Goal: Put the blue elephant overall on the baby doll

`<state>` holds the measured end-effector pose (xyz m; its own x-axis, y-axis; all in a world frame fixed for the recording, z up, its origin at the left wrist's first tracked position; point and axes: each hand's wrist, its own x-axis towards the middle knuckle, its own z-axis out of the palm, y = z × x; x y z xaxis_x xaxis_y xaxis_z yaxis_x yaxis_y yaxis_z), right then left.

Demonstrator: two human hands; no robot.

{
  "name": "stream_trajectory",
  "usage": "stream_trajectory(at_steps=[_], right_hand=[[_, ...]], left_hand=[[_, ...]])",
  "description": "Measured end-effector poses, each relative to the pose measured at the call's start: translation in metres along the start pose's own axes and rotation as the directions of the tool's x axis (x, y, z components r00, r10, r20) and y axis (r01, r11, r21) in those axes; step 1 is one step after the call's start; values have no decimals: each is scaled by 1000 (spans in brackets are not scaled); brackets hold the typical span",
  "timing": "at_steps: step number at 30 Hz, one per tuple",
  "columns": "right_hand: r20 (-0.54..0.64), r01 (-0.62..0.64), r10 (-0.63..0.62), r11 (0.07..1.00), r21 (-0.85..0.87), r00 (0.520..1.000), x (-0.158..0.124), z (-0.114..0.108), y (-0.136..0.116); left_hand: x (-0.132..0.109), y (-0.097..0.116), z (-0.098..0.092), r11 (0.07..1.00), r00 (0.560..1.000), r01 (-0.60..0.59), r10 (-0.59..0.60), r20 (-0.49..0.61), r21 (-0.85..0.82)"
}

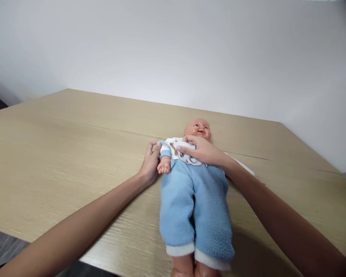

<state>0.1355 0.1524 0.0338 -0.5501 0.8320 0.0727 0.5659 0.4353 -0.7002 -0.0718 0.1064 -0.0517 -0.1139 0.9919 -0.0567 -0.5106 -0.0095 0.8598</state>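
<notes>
A baby doll (pixel 200 129) lies on its back on the table, its head away from me and its feet at the near edge. It wears blue fleecy trousers (pixel 178 204) with white cuffs and a white and blue top (pixel 187 158) with a printed animal face. At the doll's arm on the left, my left hand (pixel 150 163) is closed on the sleeve (pixel 165 152), thumb on top. My right hand (pixel 204 149) rests over the chest below the chin, thumb and fingers closed on the top's fabric; the fingertips are partly hidden.
The light wooden table (pixel 75 154) has seams across it and reaches to a plain white wall (pixel 173 50). Beyond my right forearm, a flat white piece of cloth (pixel 242 164) lies beside the doll, partly hidden. Grey floor (pixel 2 246) shows at the lower left.
</notes>
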Motion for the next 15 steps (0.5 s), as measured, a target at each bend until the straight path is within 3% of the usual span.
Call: stream_trajectory(at_steps=[3,7,11,15], right_hand=[[-46,4,4,984,177,999,0,4,11],[-47,10,9,923,384,999,-2,6,23],[-62,36,-10,901,433,998,-2,8,32],[-37,32,-16,866,499,999,-1,9,38]], left_hand=[[7,2,-1,998,997,68,-68,39,8],[14,9,-5,994,992,12,-25,128,106],[26,13,-7,989,976,57,-84,202,138],[46,12,4,984,963,99,-132,235,146]])
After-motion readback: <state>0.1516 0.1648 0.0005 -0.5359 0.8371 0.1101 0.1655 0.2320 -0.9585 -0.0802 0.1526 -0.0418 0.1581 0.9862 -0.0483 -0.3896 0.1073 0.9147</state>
